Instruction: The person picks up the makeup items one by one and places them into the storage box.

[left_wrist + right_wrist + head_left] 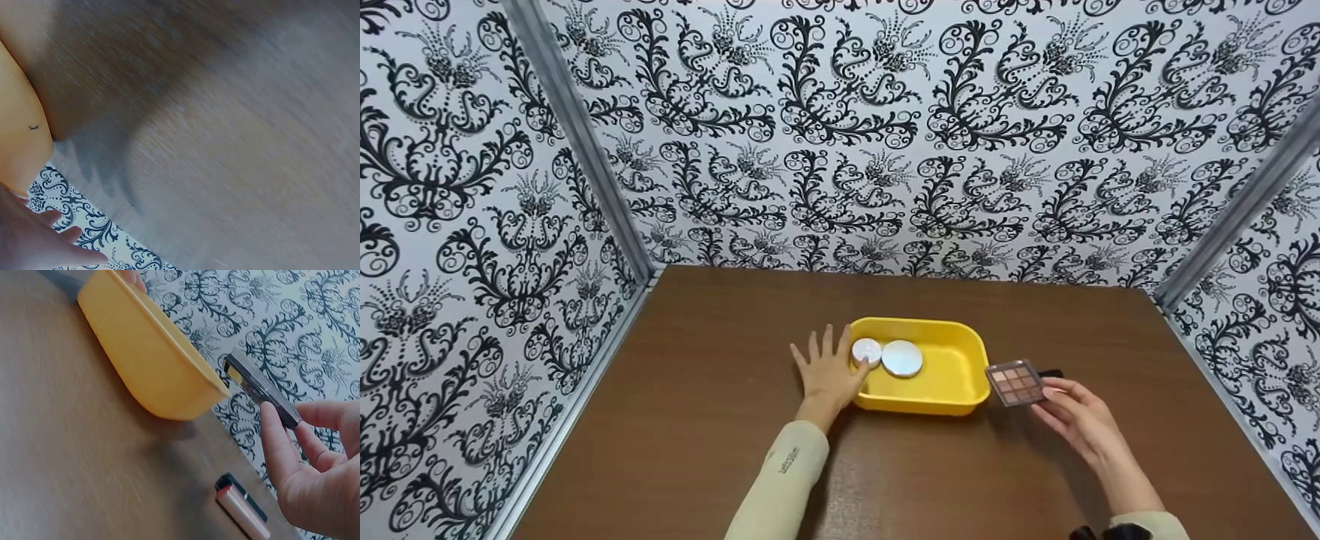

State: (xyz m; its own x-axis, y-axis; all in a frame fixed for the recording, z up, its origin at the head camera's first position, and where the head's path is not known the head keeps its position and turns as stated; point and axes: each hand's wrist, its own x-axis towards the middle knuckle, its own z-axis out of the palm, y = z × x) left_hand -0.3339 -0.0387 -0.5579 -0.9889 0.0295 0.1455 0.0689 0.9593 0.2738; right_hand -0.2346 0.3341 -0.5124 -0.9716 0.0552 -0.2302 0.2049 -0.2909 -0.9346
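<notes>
A yellow plastic bin point(937, 407) sits on the table with two round white cases in its left end, a smaller case point(866, 352) and a larger case point(901, 358). At the bin's left rim is my left hand point(832, 375), fingers spread and straight, with its thumb over the rim by the smaller case. Whether the thumb touches that case I cannot tell. My right hand point(1076, 420) pinches a square eyeshadow palette point(1015, 382) by its right edge, thumb against fingers. In the right wrist view the palette point(261, 388) is held above the table, just off the bin's right end.
Behind the palette a dark slim item point(1051, 373) shows. The right wrist view has a pink tube point(243, 512) and a black tube point(247, 496) lying side by side. A patterned wall point(847, 187) rises at the table's back edge, with more at both sides.
</notes>
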